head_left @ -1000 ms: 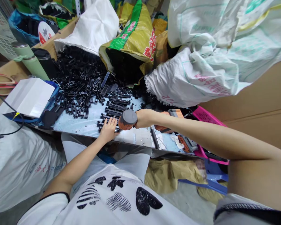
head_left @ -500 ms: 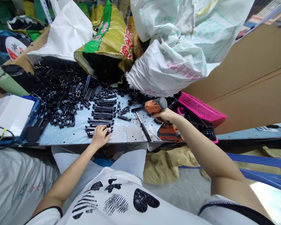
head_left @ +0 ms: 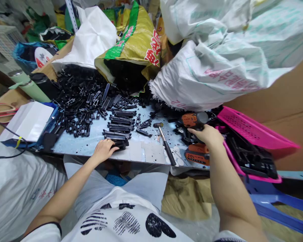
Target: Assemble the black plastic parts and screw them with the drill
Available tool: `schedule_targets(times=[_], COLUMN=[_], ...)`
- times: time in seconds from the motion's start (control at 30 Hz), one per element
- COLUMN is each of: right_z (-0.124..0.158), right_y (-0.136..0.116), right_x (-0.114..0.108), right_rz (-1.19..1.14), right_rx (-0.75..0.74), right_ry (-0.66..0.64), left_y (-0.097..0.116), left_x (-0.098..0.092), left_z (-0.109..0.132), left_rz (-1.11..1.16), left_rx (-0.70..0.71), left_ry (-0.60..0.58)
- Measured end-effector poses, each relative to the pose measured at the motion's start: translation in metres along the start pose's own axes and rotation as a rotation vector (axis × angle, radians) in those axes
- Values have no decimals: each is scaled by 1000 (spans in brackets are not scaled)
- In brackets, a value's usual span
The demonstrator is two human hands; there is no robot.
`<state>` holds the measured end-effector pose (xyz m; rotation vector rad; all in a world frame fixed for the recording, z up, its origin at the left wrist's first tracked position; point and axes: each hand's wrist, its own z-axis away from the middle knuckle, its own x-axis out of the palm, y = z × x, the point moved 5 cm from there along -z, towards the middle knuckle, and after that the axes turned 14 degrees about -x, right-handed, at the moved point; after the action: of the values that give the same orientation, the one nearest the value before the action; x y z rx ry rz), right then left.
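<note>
My left hand (head_left: pixel 104 150) rests at the near end of a row of long black plastic parts (head_left: pixel 121 127). Its thumb and fingers close on the left end of the nearest black plastic part (head_left: pixel 121 145), close to the table's front edge. With my right hand (head_left: pixel 210 135) I grip the handle of an orange and black cordless drill (head_left: pixel 192 119), its battery low by the table edge. The drill's nose points left, over small black pieces. Between my hands lies a hammer (head_left: pixel 168 146) with a black grip, touched by neither.
A heap of black parts (head_left: pixel 80 104) covers the back left. Behind stand a white sack (head_left: pixel 93 37), a yellow-green sack (head_left: pixel 131 43) and a large white woven sack (head_left: pixel 204 74). Right of the drill, a pink basket (head_left: pixel 257 131) holds black parts. A white box (head_left: pixel 27 121) sits left.
The view has shifted. My right hand has carried the drill rightward, away from the hammer, whose head now shows. My left hand stays at the nearest black part.
</note>
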<state>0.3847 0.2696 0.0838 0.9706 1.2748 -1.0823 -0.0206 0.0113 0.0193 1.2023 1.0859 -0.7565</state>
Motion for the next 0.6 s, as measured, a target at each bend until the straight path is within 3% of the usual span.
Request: schedule_targets(times=[0.07, 0.13, 0.2, 0.27, 0.37, 0.47, 0.53, 0.6], right_z=[21, 39, 44, 36, 6, -21, -25, -20], right_y=[-2, -16, -46, -91, -180, -269, -312, -337], right_x=[-10, -19, -20, -13, 7, 22, 27, 28], right_rz=[29, 51, 5, -145, -367, -370, -410, -539], right_rx=[146, 168, 13, -248, -602, -846, -980, -1091], right_ry=[91, 241, 379, 433, 333, 139, -16, -150], left_y=[0, 0, 0, 1, 9, 15, 16, 13], left_x=[-17, -32, -42, -43, -29, -14, -13, -21], left_z=[-10, -25, -43, -60, -77, -78, -74, -68], left_rz=[129, 207, 194, 103, -79, -182, -182, -118], left_rx=[-51, -69, -43, 29, 128, 146, 121, 82], left_ry=[-59, -95, -80, -26, 45, 75, 105, 139])
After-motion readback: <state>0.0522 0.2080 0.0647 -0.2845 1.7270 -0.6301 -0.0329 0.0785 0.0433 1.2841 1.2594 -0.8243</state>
